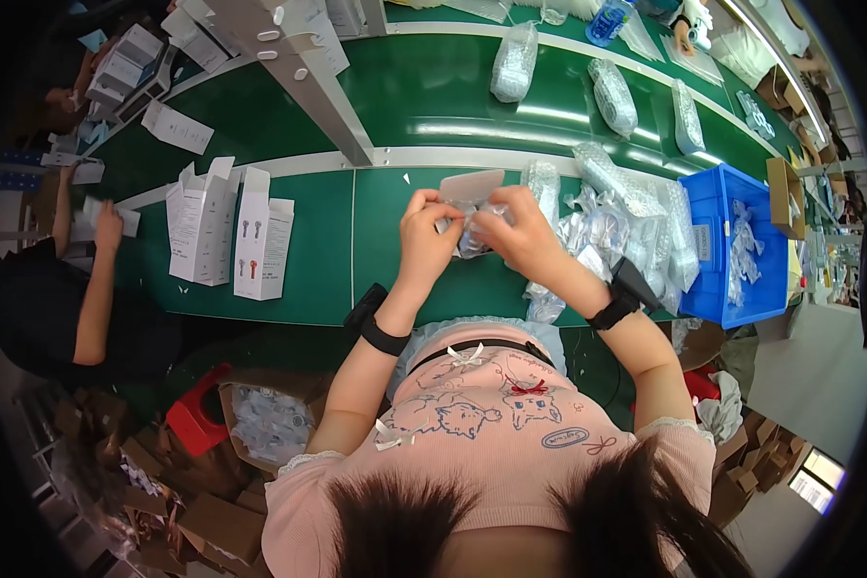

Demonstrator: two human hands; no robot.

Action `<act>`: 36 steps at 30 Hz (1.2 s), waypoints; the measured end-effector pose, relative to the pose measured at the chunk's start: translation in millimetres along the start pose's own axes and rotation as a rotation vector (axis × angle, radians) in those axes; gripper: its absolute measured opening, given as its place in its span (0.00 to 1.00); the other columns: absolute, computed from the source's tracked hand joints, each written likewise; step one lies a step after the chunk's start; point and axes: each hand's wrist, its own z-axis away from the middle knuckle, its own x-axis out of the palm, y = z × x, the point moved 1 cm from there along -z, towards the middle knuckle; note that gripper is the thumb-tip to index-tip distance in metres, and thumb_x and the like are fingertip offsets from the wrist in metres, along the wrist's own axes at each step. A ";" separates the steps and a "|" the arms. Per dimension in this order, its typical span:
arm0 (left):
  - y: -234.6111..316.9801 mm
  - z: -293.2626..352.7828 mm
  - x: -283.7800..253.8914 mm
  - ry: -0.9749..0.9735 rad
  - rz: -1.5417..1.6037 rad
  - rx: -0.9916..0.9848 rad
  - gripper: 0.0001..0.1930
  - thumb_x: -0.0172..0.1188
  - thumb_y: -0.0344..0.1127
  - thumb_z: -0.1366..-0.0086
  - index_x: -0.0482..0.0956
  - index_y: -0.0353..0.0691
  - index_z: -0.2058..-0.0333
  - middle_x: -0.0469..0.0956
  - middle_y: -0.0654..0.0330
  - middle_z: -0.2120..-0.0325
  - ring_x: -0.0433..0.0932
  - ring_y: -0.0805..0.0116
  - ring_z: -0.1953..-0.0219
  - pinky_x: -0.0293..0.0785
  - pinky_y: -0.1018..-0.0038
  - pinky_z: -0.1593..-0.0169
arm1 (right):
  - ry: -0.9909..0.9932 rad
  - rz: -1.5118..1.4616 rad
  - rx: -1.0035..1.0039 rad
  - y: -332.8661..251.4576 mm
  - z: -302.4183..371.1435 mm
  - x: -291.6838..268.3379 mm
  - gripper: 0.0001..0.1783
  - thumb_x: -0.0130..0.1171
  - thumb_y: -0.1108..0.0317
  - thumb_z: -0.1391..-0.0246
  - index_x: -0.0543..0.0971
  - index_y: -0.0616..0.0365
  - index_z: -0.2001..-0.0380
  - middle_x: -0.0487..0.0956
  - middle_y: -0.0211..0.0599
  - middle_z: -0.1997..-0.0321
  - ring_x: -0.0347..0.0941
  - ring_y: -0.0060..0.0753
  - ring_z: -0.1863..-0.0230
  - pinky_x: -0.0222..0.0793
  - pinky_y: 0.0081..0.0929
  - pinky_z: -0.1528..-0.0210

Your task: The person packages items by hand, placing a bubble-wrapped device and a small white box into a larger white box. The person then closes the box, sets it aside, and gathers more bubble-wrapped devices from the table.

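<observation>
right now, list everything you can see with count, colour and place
Wrapped item: one, clear, between both grips
Flat piece: one, pale, just beyond the grips
Upright cartons: several, white, bench left
Bench: one, green, in front
Wrapped pile: count unclear, clear, bench right
Bin: one, blue, far right, clear bags inside
Bubble-wrapped packs: at least three, clear, far green surface
Post: one, grey, upper left
Bottle: one, blue, top right
Co-worker: one, dark top, left
Cardboard boxes: many, brown, lower left and right
Wristbands: two, black, one per wrist
Left grip: one, pinching wrapped item
Right grip: one, same
</observation>
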 end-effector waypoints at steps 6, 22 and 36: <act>2.9 2.9 2.4 0.015 0.079 -0.068 0.04 0.60 0.24 0.58 0.76 0.34 0.79 0.70 0.53 0.70 0.72 0.61 0.69 0.68 0.72 0.65 | -0.013 0.091 -0.243 2.3 14.7 -2.6 0.15 0.60 0.66 0.64 0.72 0.57 0.69 0.70 0.35 0.69 0.67 0.34 0.62 0.58 0.37 0.51; 24.0 28.7 -2.3 0.116 0.143 0.005 0.04 0.60 0.23 0.58 0.77 0.36 0.78 0.69 0.56 0.72 0.71 0.64 0.68 0.67 0.75 0.64 | -0.217 0.206 0.156 -49.9 12.3 -24.3 0.10 0.58 0.66 0.64 0.70 0.56 0.78 0.70 0.36 0.66 0.69 0.34 0.69 0.66 0.30 0.67; 24.3 18.5 -36.0 -0.052 0.210 0.141 0.07 0.57 0.30 0.52 0.76 0.38 0.71 0.71 0.56 0.64 0.69 0.60 0.58 0.64 0.71 0.54 | 0.043 0.124 -0.285 -42.4 32.8 -47.2 0.22 0.62 0.56 0.62 0.73 0.56 0.63 0.70 0.42 0.57 0.68 0.42 0.59 0.66 0.33 0.62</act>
